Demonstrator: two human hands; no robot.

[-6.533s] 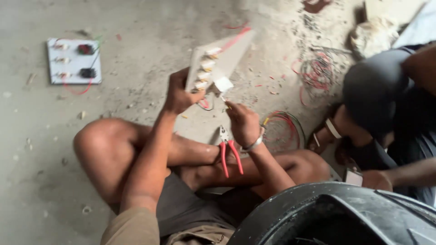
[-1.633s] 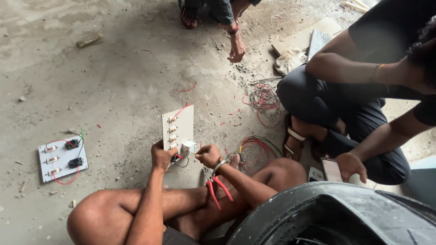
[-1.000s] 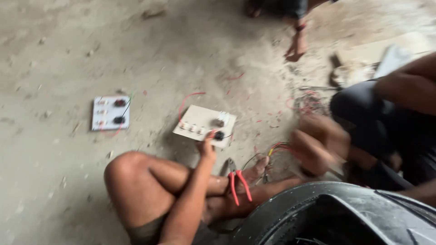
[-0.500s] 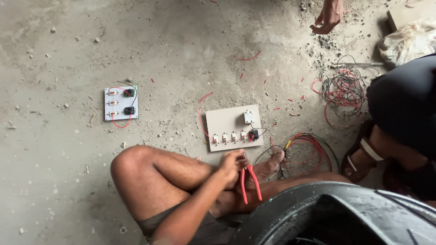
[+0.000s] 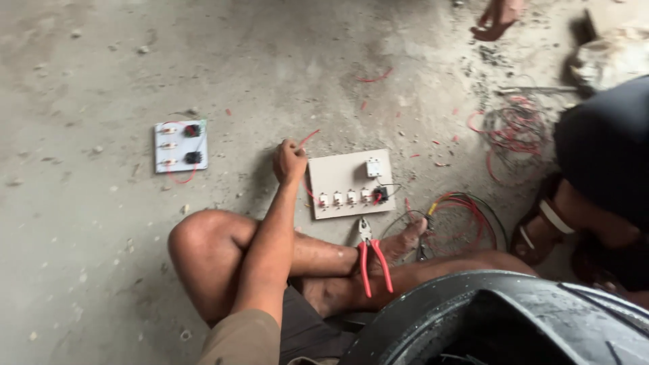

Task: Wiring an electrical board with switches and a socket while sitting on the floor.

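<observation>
- The left hand (image 5: pixel 289 161) is clenched around the end of a short red wire (image 5: pixel 308 138), which sticks up and to the right out of the fist.
- That fist sits over the concrete floor (image 5: pixel 101 257), just beside the left edge of a beige switch board (image 5: pixel 341 177) lying flat there.
- The board carries a white switch near its top right, a row of small white switches along its lower edge and a black part at the lower right corner, with thin wires trailing off it.
- Red-handled pliers (image 5: pixel 371 259) lie just below the board, across the person's crossed legs, jaws pointing toward the board; no hand is on them.
- The right hand is out of sight, so I cannot tell what it does.
- A coil of red, black and yellow wire (image 5: pixel 466 216) lies right of the pliers, near the person's foot.
- A smaller white switch board (image 5: pixel 180 145) with two black parts and a loop of red wire lies well apart to the left.
- A looser tangle of red wire (image 5: pixel 517 128) sits farther right, beside another person in dark clothes (image 5: pixel 602 155).
- Red wire scraps dot the floor.
</observation>
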